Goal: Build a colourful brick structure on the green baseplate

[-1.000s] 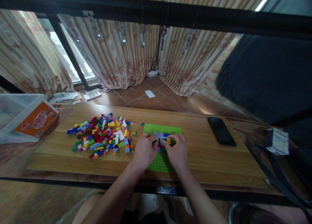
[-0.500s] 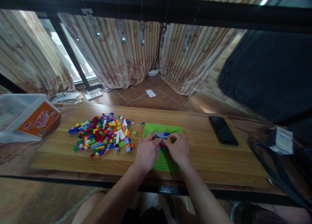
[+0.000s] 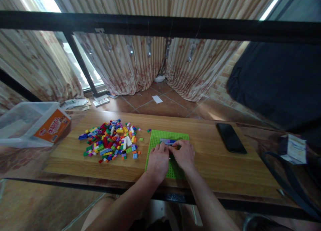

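Note:
A bright green studded baseplate (image 3: 156, 134) lies on the wooden tabletop, under both hands. Near its upper middle stands a low row of toy building bricks (image 3: 167, 141), light purple and blue where it shows. My left hand (image 3: 158, 160) rests over the plate's left side, fingers together and curled down onto the bricks. Thumb and forefinger of my right hand (image 3: 185, 154) pinch at the right end of the same bricks, a bit of yellow-orange showing beneath. The fingertips of both hands almost meet, and they hide most of what lies between them.
Left of the plate spreads a pile of loose coloured bricks (image 3: 107, 142). A clear plastic tub (image 3: 25, 137) with an orange label stands at the far left. On the right lies a black phone (image 3: 231, 138). A dark bar (image 3: 160, 25) crosses the view beyond the table (image 3: 213, 170).
My left hand has shifted right and slightly down, its fingers now more closed over the bricks. The right hand stays at the bricks' right end. The whole view has tilted slightly upward.

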`<move>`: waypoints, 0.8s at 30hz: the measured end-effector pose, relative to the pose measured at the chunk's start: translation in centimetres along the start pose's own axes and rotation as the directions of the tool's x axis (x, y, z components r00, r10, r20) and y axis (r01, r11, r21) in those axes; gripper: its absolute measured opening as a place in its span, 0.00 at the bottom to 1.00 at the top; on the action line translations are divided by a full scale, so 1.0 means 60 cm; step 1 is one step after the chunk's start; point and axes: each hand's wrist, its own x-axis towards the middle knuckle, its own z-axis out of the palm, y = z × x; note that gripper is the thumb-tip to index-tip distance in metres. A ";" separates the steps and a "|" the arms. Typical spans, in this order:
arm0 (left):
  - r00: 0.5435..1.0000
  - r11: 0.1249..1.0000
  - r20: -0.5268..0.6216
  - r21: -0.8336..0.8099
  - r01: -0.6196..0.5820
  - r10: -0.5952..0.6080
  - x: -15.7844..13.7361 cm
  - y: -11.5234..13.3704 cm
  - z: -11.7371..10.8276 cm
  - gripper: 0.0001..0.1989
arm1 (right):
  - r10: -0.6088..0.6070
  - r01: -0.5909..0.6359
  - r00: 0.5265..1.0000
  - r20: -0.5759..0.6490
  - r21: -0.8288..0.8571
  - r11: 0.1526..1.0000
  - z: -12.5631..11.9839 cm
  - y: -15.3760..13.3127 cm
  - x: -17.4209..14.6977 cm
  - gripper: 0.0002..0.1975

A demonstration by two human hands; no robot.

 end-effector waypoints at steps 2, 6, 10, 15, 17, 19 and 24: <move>1.000 0.999 -0.016 -0.033 0.011 -0.011 -0.002 -0.002 0.002 0.15 | -0.026 0.026 1.000 -0.006 0.032 0.999 -0.001 0.004 -0.001 0.07; 0.997 0.990 -0.083 -0.140 -0.011 -0.001 -0.009 -0.013 0.008 0.15 | -0.052 0.046 0.998 0.017 0.245 0.968 -0.007 0.025 0.000 0.11; 0.980 0.940 -0.197 -0.341 -0.030 -0.040 -0.008 -0.033 0.001 0.18 | 0.096 -0.074 0.995 -0.024 0.464 0.883 -0.024 0.047 0.006 0.15; 0.912 0.835 -0.340 -0.550 0.007 -0.231 0.013 -0.078 -0.027 0.17 | 0.182 -0.104 0.980 -0.084 0.562 0.821 -0.040 0.046 0.010 0.15; 0.879 0.797 -0.372 -0.604 0.016 -0.299 0.020 -0.101 -0.036 0.15 | 0.173 -0.092 0.981 -0.091 0.568 0.818 -0.041 0.040 0.008 0.16; 0.843 0.745 -0.371 -0.665 0.050 -0.388 0.024 -0.123 -0.040 0.13 | 0.151 -0.074 0.984 -0.093 0.558 0.827 -0.041 0.032 0.005 0.16; 0.709 0.509 -0.330 -0.859 0.047 -0.623 0.028 -0.176 -0.043 0.11 | 0.046 0.001 0.995 -0.092 0.460 0.888 -0.035 0.005 -0.009 0.14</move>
